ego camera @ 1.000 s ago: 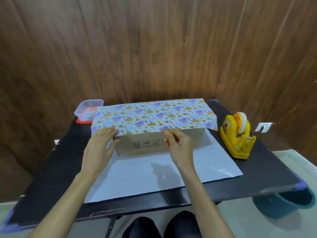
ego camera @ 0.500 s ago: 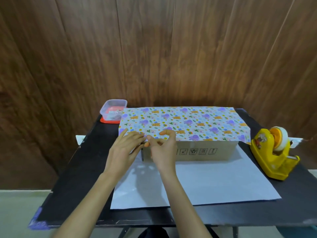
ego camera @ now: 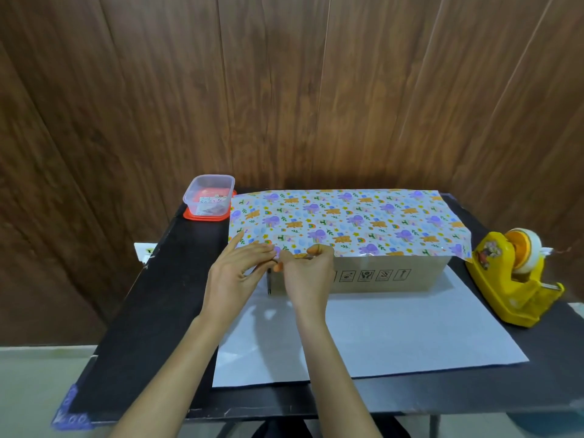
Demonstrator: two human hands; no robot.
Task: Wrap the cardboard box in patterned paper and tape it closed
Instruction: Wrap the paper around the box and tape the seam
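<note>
A brown cardboard box (ego camera: 388,273) stands on the white underside of the patterned paper (ego camera: 395,333), which lies spread on the black table. The paper's far part (ego camera: 344,221) is folded over the box top, pattern up, with its edge along the box's front top rim. My left hand (ego camera: 235,273) lies flat with fingers pressing the paper's edge at the box's left front corner. My right hand (ego camera: 306,273) pinches the same edge just to the right, thumb and forefinger closed on it.
A yellow tape dispenser (ego camera: 515,279) with a roll of tape stands at the right of the table (ego camera: 151,311). A clear plastic container (ego camera: 210,196) on a red lid sits at the back left. A wooden wall rises behind.
My right hand slid left along the paper's edge from the box's middle to its left corner, meeting my left hand. The view shifted left.
</note>
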